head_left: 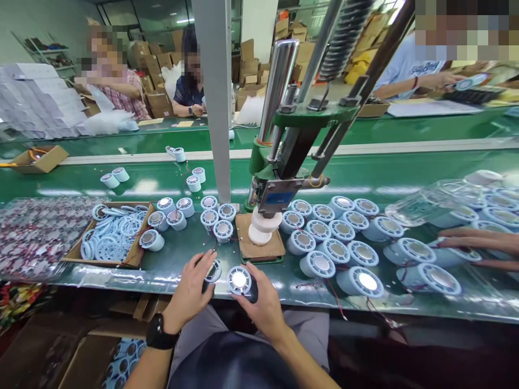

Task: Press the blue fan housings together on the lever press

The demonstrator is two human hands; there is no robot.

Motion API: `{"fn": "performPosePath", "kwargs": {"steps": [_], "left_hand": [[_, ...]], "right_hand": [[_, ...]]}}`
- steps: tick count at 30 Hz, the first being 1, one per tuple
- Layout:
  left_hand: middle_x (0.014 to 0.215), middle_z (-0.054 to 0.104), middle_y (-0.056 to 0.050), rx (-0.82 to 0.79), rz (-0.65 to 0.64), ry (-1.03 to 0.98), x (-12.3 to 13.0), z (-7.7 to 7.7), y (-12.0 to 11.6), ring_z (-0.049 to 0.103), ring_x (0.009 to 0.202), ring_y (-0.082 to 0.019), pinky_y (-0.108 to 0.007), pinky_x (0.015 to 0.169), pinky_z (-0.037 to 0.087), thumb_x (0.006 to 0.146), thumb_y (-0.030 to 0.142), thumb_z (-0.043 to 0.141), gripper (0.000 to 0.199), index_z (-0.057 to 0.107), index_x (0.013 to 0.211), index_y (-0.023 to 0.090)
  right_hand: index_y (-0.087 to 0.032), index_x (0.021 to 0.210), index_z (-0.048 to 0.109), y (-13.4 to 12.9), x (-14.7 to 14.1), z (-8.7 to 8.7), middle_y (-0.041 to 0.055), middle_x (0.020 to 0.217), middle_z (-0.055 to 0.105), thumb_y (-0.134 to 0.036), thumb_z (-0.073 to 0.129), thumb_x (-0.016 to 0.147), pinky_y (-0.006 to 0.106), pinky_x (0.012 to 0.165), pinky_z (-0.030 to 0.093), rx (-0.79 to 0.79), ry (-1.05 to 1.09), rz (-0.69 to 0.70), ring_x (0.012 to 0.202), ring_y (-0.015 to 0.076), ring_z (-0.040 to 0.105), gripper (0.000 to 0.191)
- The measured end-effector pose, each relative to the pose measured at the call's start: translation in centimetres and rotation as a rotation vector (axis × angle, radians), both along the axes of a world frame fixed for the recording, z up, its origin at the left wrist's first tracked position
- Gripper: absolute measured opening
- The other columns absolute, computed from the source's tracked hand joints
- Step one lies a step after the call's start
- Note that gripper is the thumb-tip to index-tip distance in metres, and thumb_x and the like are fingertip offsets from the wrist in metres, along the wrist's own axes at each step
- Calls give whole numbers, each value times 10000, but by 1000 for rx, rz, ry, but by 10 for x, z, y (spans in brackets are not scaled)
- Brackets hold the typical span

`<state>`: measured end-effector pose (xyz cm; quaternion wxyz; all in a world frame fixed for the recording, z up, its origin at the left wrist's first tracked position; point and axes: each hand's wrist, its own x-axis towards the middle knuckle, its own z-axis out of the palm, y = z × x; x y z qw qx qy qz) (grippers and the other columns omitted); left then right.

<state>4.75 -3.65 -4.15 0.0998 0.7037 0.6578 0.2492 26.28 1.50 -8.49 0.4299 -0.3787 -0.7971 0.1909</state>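
My right hand (263, 302) grips a light-blue cylindrical part (239, 280) by its side, thumb and fingers around it; its ringed top with a bright silver centre faces up. My left hand (190, 292), wearing a black watch, has its fingers curled round a similar blue part (213, 271), which they partly cover. Just beyond both hands stands a green hand press (279, 197), its white round pusher (265, 224) over a brown pad (259, 254). Several more blue cylinders (223, 230) with thin wires stand left of the pad.
Many blue cylinders (334, 250) fill the bench to the right, where another person's hand (482, 243) touches one. A clear plastic bottle (438, 197) lies there. On the left are a cardboard box (135, 254) of blue rings and bagged parts (40, 232). A grey post (214, 97) rises behind.
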Motion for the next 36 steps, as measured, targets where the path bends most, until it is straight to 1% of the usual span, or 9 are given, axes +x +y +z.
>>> {"fn": "performPosePath", "kwargs": {"steps": [3, 8, 10, 14, 16, 20, 29, 34, 36], "left_hand": [[1547, 384, -159, 28, 50, 34, 4, -7, -3, 332, 1433, -354, -569, 1127, 360, 887, 326, 617, 714, 318, 1526, 216], [1262, 640, -129, 100, 276, -143, 18, -10, -6, 583, 1198, -312, -518, 1031, 479, 900, 356, 631, 487, 516, 1347, 203], [1258, 650, -115, 98, 242, -237, 28, 0, -6, 621, 1154, -280, -469, 1004, 512, 892, 337, 640, 561, 449, 1406, 217], [1317, 621, -116, 106, 15, -201, 50, 20, -2, 602, 1190, -278, -444, 1019, 512, 865, 255, 630, 595, 445, 1429, 221], [1318, 616, -118, 109, 16, -172, 56, 23, 1, 590, 1203, -285, -454, 1021, 513, 848, 216, 617, 582, 467, 1411, 212], [1321, 603, -116, 93, 75, -192, 58, 17, 3, 577, 1220, -282, -460, 1028, 508, 837, 187, 606, 579, 466, 1399, 212], [1361, 573, -131, 91, 20, -270, 58, 12, -3, 535, 1264, -269, -458, 1067, 470, 911, 205, 540, 524, 431, 1423, 204], [1436, 522, -176, 22, 64, -322, 64, -9, 1, 505, 1333, -283, -483, 1095, 457, 938, 293, 463, 527, 409, 1439, 139], [1403, 560, -179, 7, 94, -367, 64, -14, 1, 549, 1296, -292, -476, 1072, 482, 905, 326, 464, 530, 464, 1393, 119]], "right_hand": [[-195, 1390, 456, -1, 1, -1, 110, 1217, 660, -292, 681, 859, 377, 903, 577, -21, 8, 3, 1095, 238, 665, 585], [-189, 1384, 459, -3, -4, 0, 112, 1218, 658, -280, 663, 864, 383, 910, 573, -22, 7, -18, 1105, 244, 657, 567], [-187, 1382, 459, -3, -9, 0, 113, 1213, 659, -256, 650, 857, 384, 898, 575, -15, 9, -25, 1096, 246, 657, 563], [-182, 1378, 464, -4, -18, -2, 118, 1227, 649, -169, 556, 831, 387, 895, 574, 11, 36, -41, 1086, 237, 655, 555], [-185, 1377, 465, -4, -20, -2, 119, 1224, 646, -144, 524, 812, 382, 888, 575, 10, 37, -55, 1077, 231, 657, 570], [-189, 1368, 471, -4, -22, -3, 112, 1199, 652, -122, 514, 776, 379, 881, 575, 15, 47, -63, 1060, 228, 656, 598], [-179, 1381, 481, -3, -21, -3, 119, 1209, 647, -127, 543, 774, 383, 926, 563, -17, 87, -58, 1087, 229, 646, 612], [-175, 1314, 546, -1, -23, -3, 127, 1190, 652, -105, 541, 798, 396, 928, 557, -51, 76, 32, 1083, 231, 636, 521], [-158, 1309, 546, 2, -16, 9, 131, 1203, 650, -90, 562, 780, 406, 945, 554, -95, 13, 82, 1091, 238, 633, 534]]}}
